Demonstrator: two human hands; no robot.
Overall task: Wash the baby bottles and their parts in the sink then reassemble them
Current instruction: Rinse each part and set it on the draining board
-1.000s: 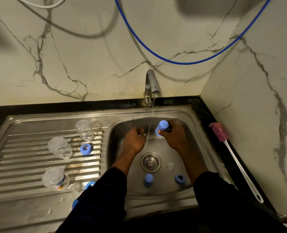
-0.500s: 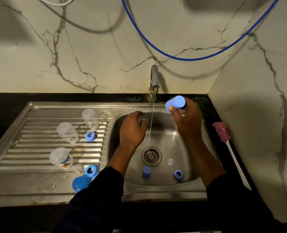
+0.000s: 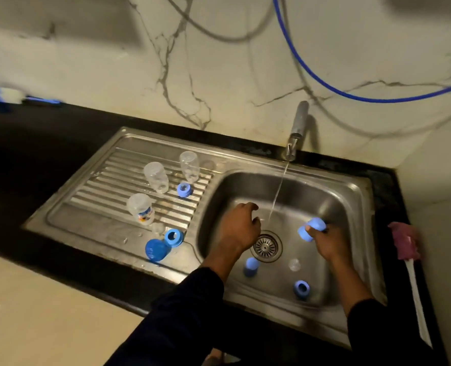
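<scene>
**Blue cap in your right hand, tap running**

Your right hand [image 3: 327,244] grasps a pale blue cylindrical plastic cap [image 3: 312,229], thumb and fingers curled round it. It is low in the stainless steel sink basin [image 3: 351,196], towards the right wall. It sits to the right of the thin stream of water [image 3: 278,194] that falls from the metal tap [image 3: 298,128] at the basin's back edge. Your left hand [image 3: 241,228] is on the other side of the stream, over the basin's left half, with its fingers curled in. I cannot tell whether they hold anything.

On the basin floor, near the front edge, lie a second blue cap [image 3: 250,266], a clear teat [image 3: 294,264] and a blue screw ring [image 3: 301,287], all just in front of the round drain strainer [image 3: 266,246].

On the ribbed steel drainboard [image 3: 100,186] to the left stand three bottles:
- a clear plastic bottle [image 3: 189,165] near the back edge
- another clear bottle [image 3: 156,177] just beside it
- a printed bottle [image 3: 140,208] nearer the front

A small blue ring [image 3: 184,190] lies by the first two. At the drainboard's front edge, a larger blue ring [image 3: 174,237] touches a blue domed cover [image 3: 156,250].

A pink-headed brush with a white handle [image 3: 406,244] lies on the black counter [image 3: 34,154] along the sink's right edge.
</scene>
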